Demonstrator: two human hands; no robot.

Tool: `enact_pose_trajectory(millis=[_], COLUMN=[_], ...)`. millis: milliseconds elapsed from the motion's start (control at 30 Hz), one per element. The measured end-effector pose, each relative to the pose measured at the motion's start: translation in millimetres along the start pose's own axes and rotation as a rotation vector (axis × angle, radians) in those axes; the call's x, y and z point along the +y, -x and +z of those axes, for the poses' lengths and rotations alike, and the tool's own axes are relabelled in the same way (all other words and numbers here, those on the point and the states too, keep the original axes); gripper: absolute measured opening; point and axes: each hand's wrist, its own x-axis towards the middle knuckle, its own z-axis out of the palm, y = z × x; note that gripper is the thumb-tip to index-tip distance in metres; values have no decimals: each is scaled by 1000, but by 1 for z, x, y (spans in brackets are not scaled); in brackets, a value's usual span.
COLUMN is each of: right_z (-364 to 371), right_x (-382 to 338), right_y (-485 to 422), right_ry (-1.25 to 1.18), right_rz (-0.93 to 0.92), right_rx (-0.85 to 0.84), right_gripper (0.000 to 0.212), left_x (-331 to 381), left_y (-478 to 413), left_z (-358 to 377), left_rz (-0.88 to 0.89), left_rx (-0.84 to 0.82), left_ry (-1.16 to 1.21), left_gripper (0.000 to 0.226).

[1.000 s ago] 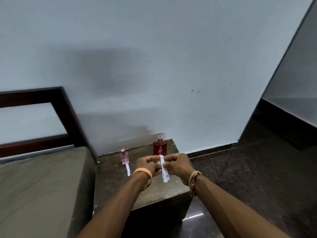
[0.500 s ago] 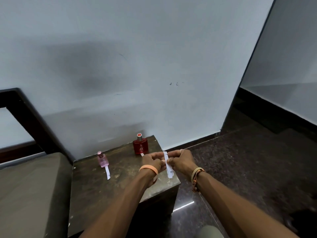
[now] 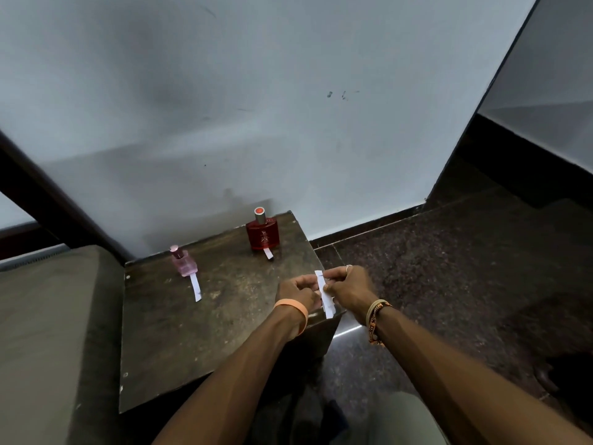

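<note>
Both my hands pinch a narrow white paper strip [image 3: 328, 304] above the right front corner of a dark wooden side table [image 3: 179, 332]. My left hand [image 3: 296, 292], with an orange wristband, holds the strip from the left; my right hand [image 3: 351, 290], with a ring and thread bracelets, holds it from the right. A red perfume bottle [image 3: 262, 234] stands at the table's back right with a short white strip [image 3: 268, 253] at its base. A small pink bottle [image 3: 183, 263] stands back left, and a longer white strip [image 3: 195, 287] lies in front of it.
A grey cushioned seat [image 3: 48, 332] with a dark wooden frame [image 3: 48, 200] adjoins the table on the left. A pale wall [image 3: 256, 107] rises right behind the table. Dark speckled stone floor [image 3: 449, 268] spreads to the right, with a black skirting step.
The camera has turned right and tilted down, so the table sits further left in view. Both hands still pinch the strip, now nearer the table's right front corner.
</note>
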Motion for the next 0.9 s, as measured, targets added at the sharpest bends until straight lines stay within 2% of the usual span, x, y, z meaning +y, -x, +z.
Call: enact_pose_trajectory(millis=[400, 733, 900], right_z=[16, 24, 23], right_x=[13, 25, 27], right_y=[-42, -53, -53], right_ry=[110, 178, 179], right_rz=[12, -8, -32], right_rx=[32, 27, 29], right_gripper=[21, 28, 30], left_x=[-28, -37, -39], left_y=[-52, -66, -66], left_z=[6, 0, 0], left_rz=[-71, -66, -9], left_rx=[70, 120, 124], left_ry=[11, 1, -52], left_gripper=[42, 40, 36])
